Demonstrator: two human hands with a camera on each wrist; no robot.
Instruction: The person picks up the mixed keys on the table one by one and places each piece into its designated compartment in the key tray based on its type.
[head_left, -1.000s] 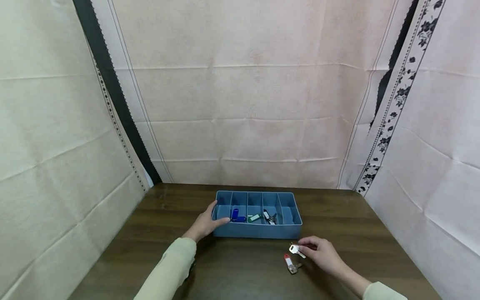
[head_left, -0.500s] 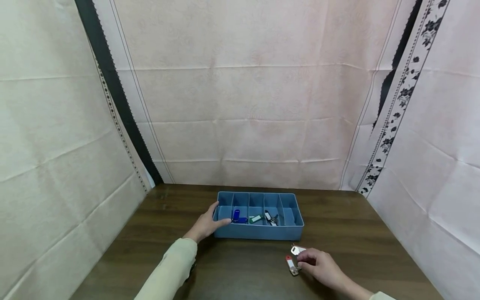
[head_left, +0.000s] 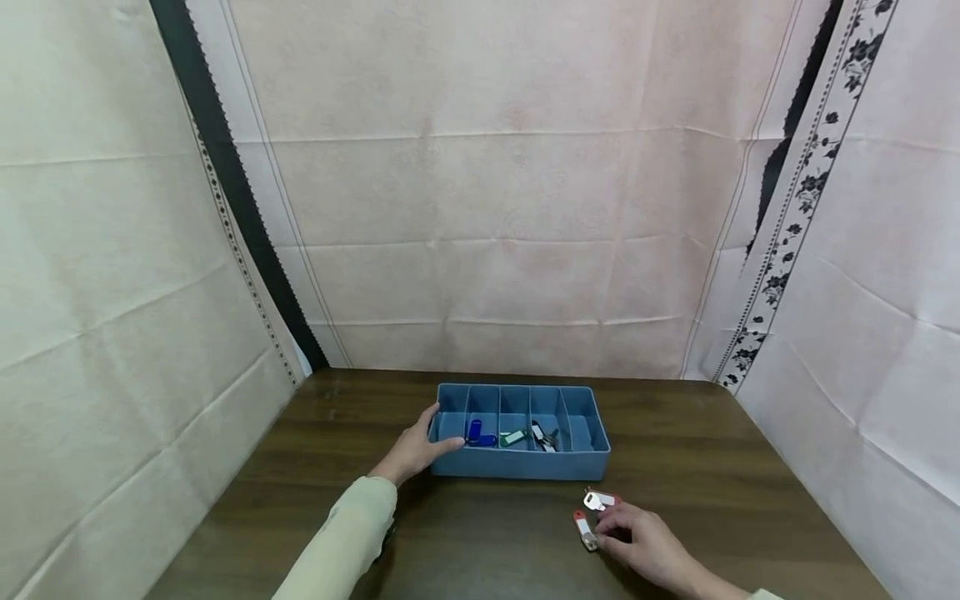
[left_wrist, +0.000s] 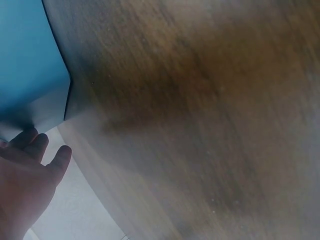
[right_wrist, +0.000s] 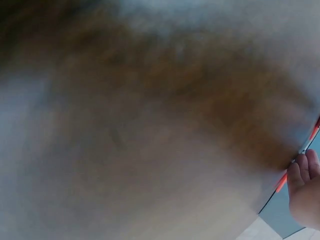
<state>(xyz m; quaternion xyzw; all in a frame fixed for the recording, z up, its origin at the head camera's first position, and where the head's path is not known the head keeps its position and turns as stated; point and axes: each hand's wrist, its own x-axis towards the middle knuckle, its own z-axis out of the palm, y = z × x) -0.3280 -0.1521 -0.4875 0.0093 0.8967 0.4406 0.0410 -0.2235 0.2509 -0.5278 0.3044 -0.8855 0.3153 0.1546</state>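
My left hand [head_left: 414, 450] rests at the left end of the blue compartment box [head_left: 517, 467], thumb over the front rim and fingers along the end wall. In the left wrist view, the fingers [left_wrist: 37, 142] lie loosely spread against the box. My right hand [head_left: 643, 546] is low over the table, its thumb and fingertips pinching the key end of a key with a red-and-white tag [head_left: 582, 525]. Just behind lies a second red-tagged key [head_left: 594, 500], partly covered by the fingers. The right wrist view shows red tag edges [right_wrist: 282, 183] beside the fingertips.
Inside the box lie blue key tags [head_left: 480, 435], a green key tag [head_left: 513, 437] and a black-and-white key tag with keys [head_left: 542, 436], in separate compartments. The brown wooden table [head_left: 480, 542] is enclosed by pale cloth [head_left: 495, 208] at the back and sides.
My right hand has let go of the rear red-tagged key and moved a little toward me, to the nearer one. The left hand keeps its place on the box.
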